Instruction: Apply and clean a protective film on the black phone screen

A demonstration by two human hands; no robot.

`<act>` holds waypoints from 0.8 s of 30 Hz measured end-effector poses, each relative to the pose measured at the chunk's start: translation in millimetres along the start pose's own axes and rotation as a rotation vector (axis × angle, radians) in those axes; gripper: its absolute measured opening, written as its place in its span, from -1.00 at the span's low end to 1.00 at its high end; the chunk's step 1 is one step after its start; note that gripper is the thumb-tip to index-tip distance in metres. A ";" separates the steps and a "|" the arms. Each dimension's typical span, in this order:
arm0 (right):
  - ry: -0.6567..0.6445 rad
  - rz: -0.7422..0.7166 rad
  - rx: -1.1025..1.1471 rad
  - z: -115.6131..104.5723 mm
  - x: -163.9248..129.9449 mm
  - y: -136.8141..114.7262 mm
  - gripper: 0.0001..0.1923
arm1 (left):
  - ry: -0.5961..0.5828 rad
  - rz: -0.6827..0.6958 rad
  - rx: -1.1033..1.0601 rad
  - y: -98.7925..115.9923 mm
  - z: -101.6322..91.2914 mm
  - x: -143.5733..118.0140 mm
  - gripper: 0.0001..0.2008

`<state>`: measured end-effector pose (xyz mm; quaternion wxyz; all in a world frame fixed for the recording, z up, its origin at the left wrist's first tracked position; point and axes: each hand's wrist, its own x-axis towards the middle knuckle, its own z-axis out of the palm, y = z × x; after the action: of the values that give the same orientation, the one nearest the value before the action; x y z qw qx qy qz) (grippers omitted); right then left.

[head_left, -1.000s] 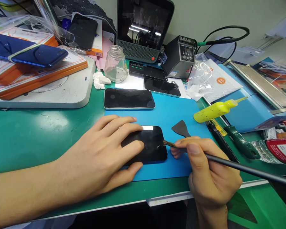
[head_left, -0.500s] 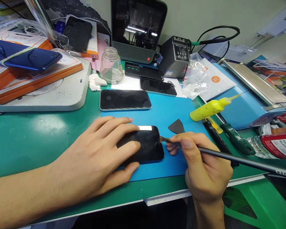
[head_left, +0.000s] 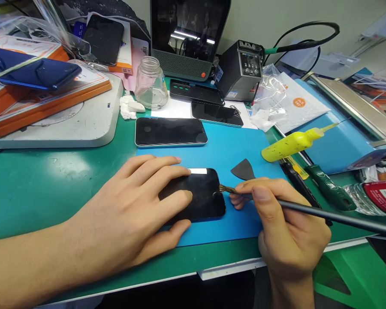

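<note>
A black smartphone (head_left: 207,193) lies screen up, with a white strip on its far edge. My left hand (head_left: 148,193) lies over the phone's left part and steadies it, fingers across the glass and thumb by the near edge. Between the thumb and fingers of my right hand (head_left: 286,214) is a thin black brush (head_left: 309,209), held like a pen. Its bristles touch the phone's right end, beside a small notch. Under the phone is a blue mat (head_left: 218,150). A dark triangular pick (head_left: 243,169) rests just beyond my right fingers.
Behind lie another smartphone (head_left: 170,131), a glass jar (head_left: 151,86) and a dark phone (head_left: 217,113). On the right are a yellow needle bottle (head_left: 291,145) and a green-handled tool (head_left: 331,187). Orange-edged boxes (head_left: 51,103) are stacked at left, below a blue phone (head_left: 48,73).
The view has shifted slightly, so things on the right appear farther right. Both hands keep their holds, and the brush tip stays at the phone's right end.
</note>
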<state>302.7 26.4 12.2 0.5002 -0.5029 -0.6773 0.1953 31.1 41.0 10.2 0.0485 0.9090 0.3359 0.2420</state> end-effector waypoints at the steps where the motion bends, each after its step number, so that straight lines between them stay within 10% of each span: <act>1: 0.003 -0.002 -0.002 0.4 0.3 -0.4 -0.77 | -0.001 -0.001 0.001 -0.2 -0.1 0.0 -0.78; 24: 0.042 0.113 0.013 4.2 3.6 -10.8 -0.70 | -0.040 0.004 0.015 -2.1 -0.8 -1.7 -0.75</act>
<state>293.8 26.0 20.5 0.5055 -0.5411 -0.6361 0.2170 28.3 41.5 9.8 0.0481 0.9145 0.3350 0.2215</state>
